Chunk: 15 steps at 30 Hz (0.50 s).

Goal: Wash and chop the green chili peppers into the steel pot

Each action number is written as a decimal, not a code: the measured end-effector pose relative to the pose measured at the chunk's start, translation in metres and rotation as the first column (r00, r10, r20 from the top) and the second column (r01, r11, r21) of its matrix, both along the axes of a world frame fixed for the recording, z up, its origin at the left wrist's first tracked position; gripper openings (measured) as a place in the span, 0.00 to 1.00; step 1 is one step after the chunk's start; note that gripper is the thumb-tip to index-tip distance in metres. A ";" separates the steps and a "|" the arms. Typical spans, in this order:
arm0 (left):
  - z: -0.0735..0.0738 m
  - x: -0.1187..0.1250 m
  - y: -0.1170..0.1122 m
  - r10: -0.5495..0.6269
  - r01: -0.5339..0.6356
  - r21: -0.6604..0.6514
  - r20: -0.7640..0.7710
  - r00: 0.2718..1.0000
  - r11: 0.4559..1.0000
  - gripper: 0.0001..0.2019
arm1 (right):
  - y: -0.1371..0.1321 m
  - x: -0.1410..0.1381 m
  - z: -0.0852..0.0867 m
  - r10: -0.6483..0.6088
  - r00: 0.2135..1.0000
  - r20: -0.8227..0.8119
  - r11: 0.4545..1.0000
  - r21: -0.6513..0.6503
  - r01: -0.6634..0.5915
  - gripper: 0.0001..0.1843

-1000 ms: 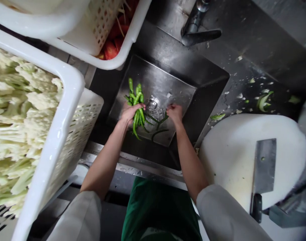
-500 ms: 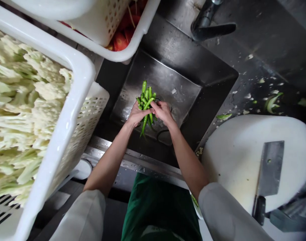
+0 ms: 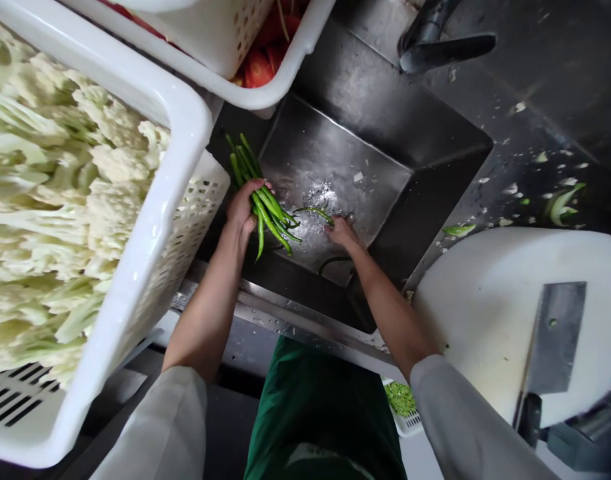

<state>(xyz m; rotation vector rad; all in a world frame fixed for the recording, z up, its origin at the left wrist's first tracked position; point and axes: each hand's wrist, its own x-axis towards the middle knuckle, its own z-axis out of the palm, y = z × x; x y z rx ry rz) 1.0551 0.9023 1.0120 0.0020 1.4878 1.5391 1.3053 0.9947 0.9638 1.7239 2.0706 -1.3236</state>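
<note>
My left hand (image 3: 243, 208) is closed round a bunch of long green chillies (image 3: 259, 197), held over the left side of the steel sink (image 3: 385, 143). My right hand (image 3: 341, 232) reaches down to the sink floor by the drain, fingers pinched on a single green chilli (image 3: 313, 212). Another dark green chilli (image 3: 330, 262) lies on the sink bottom just below that hand. Water glistens around the drain.
A white basket of cauliflower (image 3: 85, 193) stands at the left, a second white basket with red tomatoes (image 3: 255, 63) at the top. The tap (image 3: 443, 40) is above the sink. At the right a white round chopping board (image 3: 490, 307) carries a cleaver (image 3: 550, 347). Green scraps litter the counter.
The hands were together on the bunch; now my left hand has carried it to the left and my right hand has dropped to the sink floor onto a loose chilli.
</note>
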 end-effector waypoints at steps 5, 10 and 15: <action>0.004 0.007 -0.006 -0.169 0.165 -0.037 -0.182 0.969 0.986 0.21 | -0.015 -0.007 0.013 0.164 0.981 0.100 0.986 -0.017 -0.163 0.11; 0.002 0.031 0.001 -0.364 0.394 0.007 -0.369 0.855 0.919 0.28 | 0.005 -0.044 0.079 0.514 0.855 -0.068 0.853 0.144 -0.501 0.12; 0.002 0.038 0.014 -0.380 0.453 0.102 -0.401 0.833 0.885 0.32 | 0.028 -0.070 0.098 0.342 0.880 -0.330 0.927 -0.036 -0.374 0.10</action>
